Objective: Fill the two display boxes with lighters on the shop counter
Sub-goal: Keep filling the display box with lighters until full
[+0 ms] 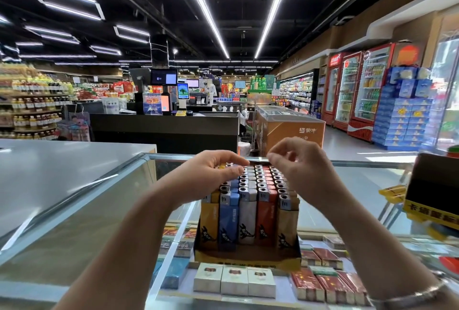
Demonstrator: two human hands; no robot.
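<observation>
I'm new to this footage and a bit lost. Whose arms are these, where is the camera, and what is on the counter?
There is one picture, from a camera worn on a person's head, looking forward and down. The arms are that person's own. Their left hand rests its fingers on the tops of the lighters standing in rows in a display box. The right hand hovers over the box's far side, fingers curled; whether it holds anything is unclear. The box sits on a glass counter, with cigarette packs beneath the glass.

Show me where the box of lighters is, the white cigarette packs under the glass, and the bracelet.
Display box of lighters (248, 258), head view: its dark front lip.
White cigarette packs (234, 280), head view: front of the middle pack.
Bracelet (407, 296), head view: the band on the right wrist.
</observation>
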